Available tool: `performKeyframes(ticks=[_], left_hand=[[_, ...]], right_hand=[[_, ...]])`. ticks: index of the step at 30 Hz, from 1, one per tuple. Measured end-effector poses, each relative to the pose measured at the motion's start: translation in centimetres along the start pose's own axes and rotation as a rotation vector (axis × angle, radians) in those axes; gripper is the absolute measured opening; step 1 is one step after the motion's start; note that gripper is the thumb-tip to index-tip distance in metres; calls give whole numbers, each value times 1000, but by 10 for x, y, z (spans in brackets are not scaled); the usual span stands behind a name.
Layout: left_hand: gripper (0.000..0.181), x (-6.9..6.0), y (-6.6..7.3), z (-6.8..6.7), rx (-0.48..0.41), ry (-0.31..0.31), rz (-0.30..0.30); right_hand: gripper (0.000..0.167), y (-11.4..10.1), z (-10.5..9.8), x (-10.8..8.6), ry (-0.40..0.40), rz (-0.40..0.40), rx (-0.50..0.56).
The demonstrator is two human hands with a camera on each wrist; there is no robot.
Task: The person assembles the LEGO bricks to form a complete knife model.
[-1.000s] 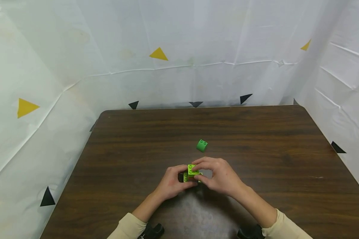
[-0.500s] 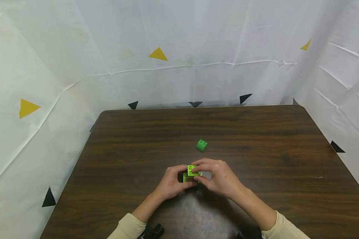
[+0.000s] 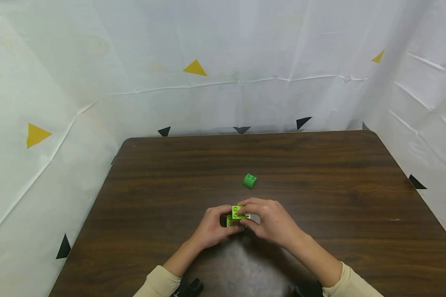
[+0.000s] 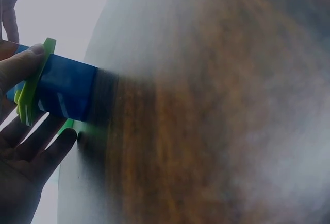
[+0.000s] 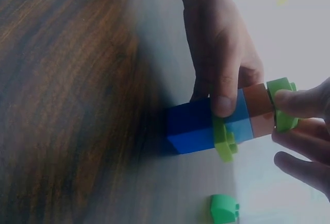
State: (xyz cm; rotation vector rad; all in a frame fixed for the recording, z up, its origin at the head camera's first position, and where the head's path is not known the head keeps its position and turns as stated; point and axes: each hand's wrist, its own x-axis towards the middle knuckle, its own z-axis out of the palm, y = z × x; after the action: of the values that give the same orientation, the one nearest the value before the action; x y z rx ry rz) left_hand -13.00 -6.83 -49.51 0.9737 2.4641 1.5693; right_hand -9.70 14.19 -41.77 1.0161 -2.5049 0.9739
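A stack of toy building bricks stands upright between my hands. In the right wrist view it runs from a dark blue block (image 5: pixel 191 123) at the table through a lime plate (image 5: pixel 223 140), a light blue brick (image 5: pixel 241 121) and a brown brick (image 5: pixel 259 108) to a lime brick (image 5: pixel 282 120) on top. My left hand (image 3: pixel 210 226) grips the stack near the lime plate, thumb on one side. With thumb and fingers, my right hand (image 3: pixel 274 219) pinches the top lime brick, whose studs show in the head view. Beyond both hands lies a green curved brick (image 3: pixel 250 181), untouched.
The dark wood table (image 3: pixel 163 173) has rounded far corners. White sheeting (image 3: pixel 245 49) with yellow and black triangles rises behind and at both sides. Black devices (image 3: pixel 188 287) sit by the forearms at the near edge.
Both hands keep their hold on the brick stack. Only a slight drift of the head view shows.
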Motion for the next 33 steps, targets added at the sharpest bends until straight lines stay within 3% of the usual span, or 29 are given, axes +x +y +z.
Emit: performKeyframes(ticks=[8,33], left_hand=[[32,0,0,1,14,5,8],[31,0,4,1,33,5,-14]], right_hand=[[23,-1,-1,0,-5,-22,-31],[23,-1,-2,1,-19,17,-82]])
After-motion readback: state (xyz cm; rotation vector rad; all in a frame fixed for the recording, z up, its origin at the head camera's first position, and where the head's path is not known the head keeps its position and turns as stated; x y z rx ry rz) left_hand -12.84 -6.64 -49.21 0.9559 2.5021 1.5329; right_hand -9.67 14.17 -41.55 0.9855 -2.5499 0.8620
